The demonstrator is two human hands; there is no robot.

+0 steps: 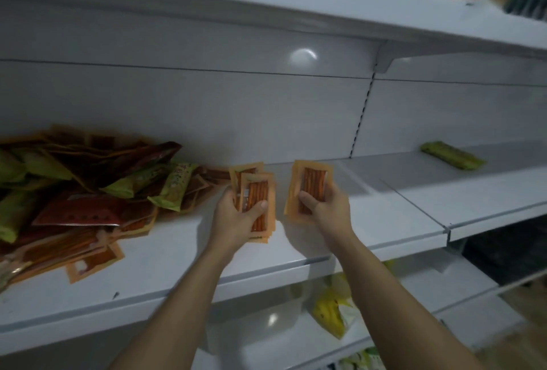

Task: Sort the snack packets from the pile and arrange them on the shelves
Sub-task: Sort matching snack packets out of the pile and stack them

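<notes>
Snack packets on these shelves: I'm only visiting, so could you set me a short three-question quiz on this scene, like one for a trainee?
1. True or false: the right hand holds nothing.
2. What does the left hand hold? A) one green packet B) a stack of orange packets C) nothing
3. Fill in: the lone packet lying far to the right on the shelf is ___ in colour.

Key: 1 false, it grips an orange packet; 2 B; 3 green.
</notes>
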